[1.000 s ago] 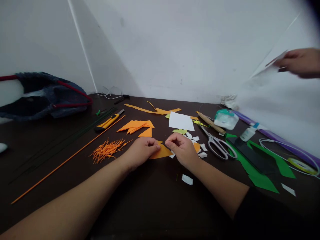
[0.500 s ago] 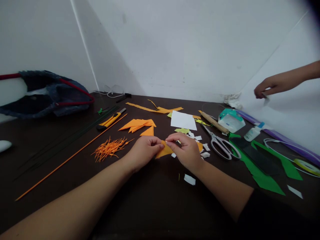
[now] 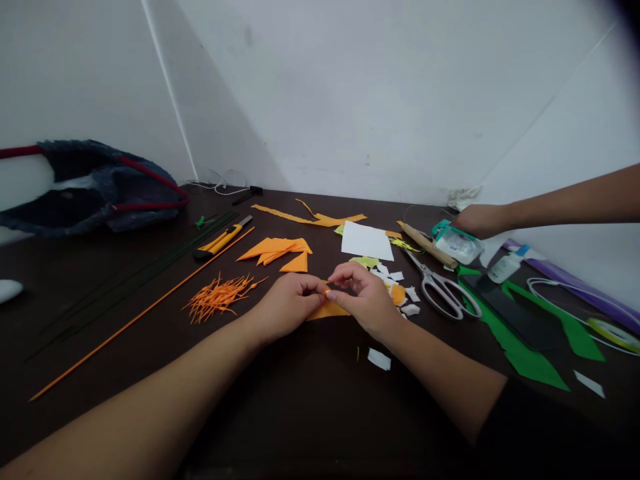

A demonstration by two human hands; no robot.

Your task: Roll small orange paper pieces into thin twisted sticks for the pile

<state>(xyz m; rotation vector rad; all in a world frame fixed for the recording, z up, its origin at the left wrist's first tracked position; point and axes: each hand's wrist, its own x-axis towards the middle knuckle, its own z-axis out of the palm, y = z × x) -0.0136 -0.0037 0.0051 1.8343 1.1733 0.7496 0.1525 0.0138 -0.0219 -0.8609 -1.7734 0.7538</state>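
My left hand (image 3: 286,303) and my right hand (image 3: 365,298) meet over an orange paper piece (image 3: 327,309) that lies on the dark table (image 3: 280,400). Both pinch its upper tip between thumb and fingers. A heap of thin orange paper shreds (image 3: 216,297) lies just left of my left hand. Folded orange paper triangles (image 3: 277,252) sit behind the hands. Small white scraps (image 3: 379,359) lie near my right wrist.
Scissors (image 3: 440,288), a white sheet (image 3: 366,241), a wooden stick (image 3: 428,245), green paper (image 3: 525,347), a glue bottle (image 3: 505,266). Another person's hand (image 3: 477,220) rests on a teal-and-white pack (image 3: 456,243). Yellow cutter (image 3: 220,241), long orange stick (image 3: 140,313), dark bag (image 3: 95,187) at left.
My hands closed in and pinched the orange piece's tip together. The other person's hand came down from the wall onto the teal-and-white pack.
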